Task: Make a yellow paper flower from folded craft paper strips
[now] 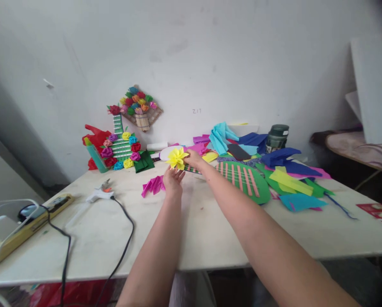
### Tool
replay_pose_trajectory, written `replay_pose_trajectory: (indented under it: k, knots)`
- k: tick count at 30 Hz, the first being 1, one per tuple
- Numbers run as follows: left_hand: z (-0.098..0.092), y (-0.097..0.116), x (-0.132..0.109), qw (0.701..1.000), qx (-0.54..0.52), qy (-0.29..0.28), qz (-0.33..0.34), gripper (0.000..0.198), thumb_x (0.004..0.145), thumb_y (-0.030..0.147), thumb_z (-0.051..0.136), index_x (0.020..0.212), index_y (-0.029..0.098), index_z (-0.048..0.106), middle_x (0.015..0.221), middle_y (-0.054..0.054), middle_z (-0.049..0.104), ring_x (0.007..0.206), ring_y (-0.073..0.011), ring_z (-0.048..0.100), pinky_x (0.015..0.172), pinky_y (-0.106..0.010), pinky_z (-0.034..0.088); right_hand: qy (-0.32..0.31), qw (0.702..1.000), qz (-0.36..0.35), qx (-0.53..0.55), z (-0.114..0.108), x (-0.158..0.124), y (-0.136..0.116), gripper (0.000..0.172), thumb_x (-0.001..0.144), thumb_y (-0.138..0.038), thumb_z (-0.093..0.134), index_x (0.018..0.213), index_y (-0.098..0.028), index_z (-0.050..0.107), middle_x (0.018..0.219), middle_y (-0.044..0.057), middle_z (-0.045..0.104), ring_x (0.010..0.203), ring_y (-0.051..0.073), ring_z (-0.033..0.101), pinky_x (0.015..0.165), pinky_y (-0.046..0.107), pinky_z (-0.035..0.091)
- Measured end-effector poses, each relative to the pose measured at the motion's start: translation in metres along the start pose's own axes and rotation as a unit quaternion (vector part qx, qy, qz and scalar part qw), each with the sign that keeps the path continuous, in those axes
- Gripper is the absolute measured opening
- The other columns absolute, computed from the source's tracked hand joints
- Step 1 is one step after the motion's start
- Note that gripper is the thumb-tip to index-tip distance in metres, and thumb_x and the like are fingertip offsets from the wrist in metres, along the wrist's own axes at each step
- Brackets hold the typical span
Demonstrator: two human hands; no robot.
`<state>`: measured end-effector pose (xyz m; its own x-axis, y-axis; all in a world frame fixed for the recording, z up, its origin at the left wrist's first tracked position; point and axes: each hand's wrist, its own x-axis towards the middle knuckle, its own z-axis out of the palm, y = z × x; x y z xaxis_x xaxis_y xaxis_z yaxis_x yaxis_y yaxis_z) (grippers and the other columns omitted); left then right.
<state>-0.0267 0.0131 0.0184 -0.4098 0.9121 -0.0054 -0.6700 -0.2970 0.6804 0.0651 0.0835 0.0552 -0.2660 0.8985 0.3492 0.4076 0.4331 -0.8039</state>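
Observation:
A yellow paper flower (177, 158) is held up over the middle of the table. My left hand (172, 181) grips it from below, fingers curled by its lower petals. At its right edge, my right hand (193, 159) has its fingers closed on the petals; the fingertips are partly hidden. Behind my hands lies a green guitar-shaped cutout (264, 183) with pink strips and white strings, its neck partly covered by my right arm. A folded magenta paper strip (153, 186) rests just left of my left hand.
At left lie a white glue gun (99, 195) with a black cord and a yellow power strip (58, 204). Behind stand a flower-decorated guitar (122, 143) and a glue bottle (96, 157). Coloured paper (293, 181), a phone (238, 152) and a dark jar (277, 137) occupy the right.

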Motion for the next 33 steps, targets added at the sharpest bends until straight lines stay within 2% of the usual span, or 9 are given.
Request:
replay_pose_trajectory:
  k: [6, 11, 14, 17, 22, 29, 33]
  knots:
    - [-0.006, -0.002, 0.006, 0.999, 0.0, -0.046, 0.007, 0.041, 0.061, 0.013, 0.05, 0.102, 0.019, 0.046, 0.072, -0.001, 0.061, 0.064, -0.0154, 0.063, 0.071, -0.033, 0.048, 0.025, 0.998, 0.0, -0.065, -0.003, 0.001, -0.002, 0.032, 0.064, -0.026, 0.054, 0.095, -0.018, 0.057, 0.084, 0.001, 0.064, 0.07, 0.014, 0.058, 0.062, 0.022, 0.045]
    - [-0.008, -0.003, 0.007, 0.997, 0.022, -0.077, 0.023, 0.037, 0.06, 0.015, 0.06, 0.096, 0.019, 0.05, 0.079, -0.003, 0.063, 0.067, -0.0153, 0.063, 0.073, -0.035, 0.049, -0.002, 0.996, 0.026, -0.088, -0.005, -0.007, -0.006, 0.031, 0.068, -0.031, 0.05, 0.095, -0.019, 0.057, 0.076, 0.001, 0.064, 0.051, 0.013, 0.056, 0.053, 0.024, 0.044]
    - [-0.009, -0.003, 0.007, 0.995, 0.032, -0.092, 0.038, 0.039, 0.057, 0.015, 0.064, 0.094, 0.018, 0.052, 0.083, -0.004, 0.063, 0.069, -0.0157, 0.063, 0.074, -0.036, 0.049, 0.007, 0.993, 0.017, -0.116, -0.006, -0.009, -0.006, 0.03, 0.069, -0.033, 0.05, 0.095, -0.02, 0.056, 0.075, 0.0, 0.064, 0.049, 0.013, 0.056, 0.058, 0.027, 0.045]
    - [-0.011, -0.003, 0.008, 0.993, 0.04, -0.103, 0.051, 0.039, 0.056, 0.014, 0.065, 0.093, 0.018, 0.053, 0.083, -0.003, 0.063, 0.069, -0.0145, 0.062, 0.076, -0.038, 0.048, 0.028, 0.99, -0.001, -0.136, -0.006, -0.01, -0.008, 0.033, 0.069, -0.034, 0.05, 0.1, -0.022, 0.055, 0.078, -0.001, 0.065, 0.054, 0.014, 0.058, 0.067, 0.028, 0.044]
    - [-0.017, -0.002, 0.008, 0.986, 0.036, -0.151, 0.054, 0.036, 0.055, 0.011, 0.066, 0.089, 0.016, 0.055, 0.078, -0.001, 0.062, 0.072, -0.0127, 0.062, 0.083, -0.036, 0.046, 0.06, 0.983, -0.016, -0.173, -0.005, -0.014, -0.014, 0.036, 0.07, -0.035, 0.051, 0.105, -0.024, 0.053, 0.087, 0.0, 0.065, 0.074, 0.017, 0.06, 0.077, 0.03, 0.042]
    - [-0.023, -0.003, 0.012, 0.979, 0.022, -0.195, 0.061, 0.031, 0.055, 0.012, 0.068, 0.083, 0.017, 0.057, 0.084, -0.003, 0.064, 0.082, -0.0145, 0.061, 0.086, -0.034, 0.044, 0.074, 0.98, -0.025, -0.185, -0.004, -0.023, -0.019, 0.034, 0.073, -0.036, 0.049, 0.105, -0.026, 0.053, 0.097, 0.001, 0.064, 0.09, 0.02, 0.057, 0.076, 0.031, 0.042]
    - [-0.024, -0.002, 0.011, 0.977, 0.012, -0.209, 0.049, 0.043, 0.053, 0.012, 0.069, 0.093, 0.02, 0.055, 0.09, -0.003, 0.064, 0.086, -0.0155, 0.061, 0.087, -0.035, 0.043, 0.078, 0.979, -0.025, -0.185, -0.005, -0.028, -0.019, 0.033, 0.074, -0.038, 0.048, 0.104, -0.026, 0.053, 0.097, 0.0, 0.064, 0.086, 0.019, 0.058, 0.075, 0.031, 0.042]
